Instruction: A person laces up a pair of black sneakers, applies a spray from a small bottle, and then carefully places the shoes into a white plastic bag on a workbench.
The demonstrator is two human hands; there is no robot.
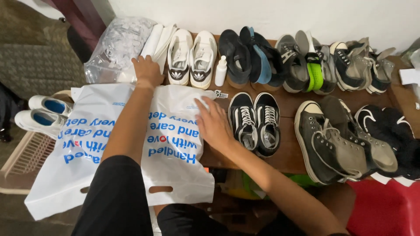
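A big white plastic bag [131, 144] with blue lettering and die-cut handle slots lies spread flat over the near left part of the wooden counter [288, 153], its handle end hanging off the front edge toward the person. The left hand [148, 70] rests at the bag's far edge, palm down with fingers spread, touching the bag and a stack of folded white sheets [158, 40] just beyond it; it grips nothing. The right hand [213, 123] lies flat and open on the bag's right side, fingers stretched out pressing the plastic down. Just right of that hand stands a pair of black low sneakers [256, 122] with white laces, very near the bag's edge. Behind the bag sits a pair of white sneakers [191, 57] with dark heel trim, and a small white bottle [221, 70] stands upright beside them. A clear bag of crumpled filling [116, 46] sits at the far left corner. Further right along the wall are dark slip-on shoes [249, 57], then grey and black sneakers, one with a bright green strap [314, 72]. On the near right lie grey high-top sneakers [337, 140] and black shoes [389, 131] beside them. Off the counter to the left, white shoes with blue insoles [43, 113] rest on a pale basket [24, 161].
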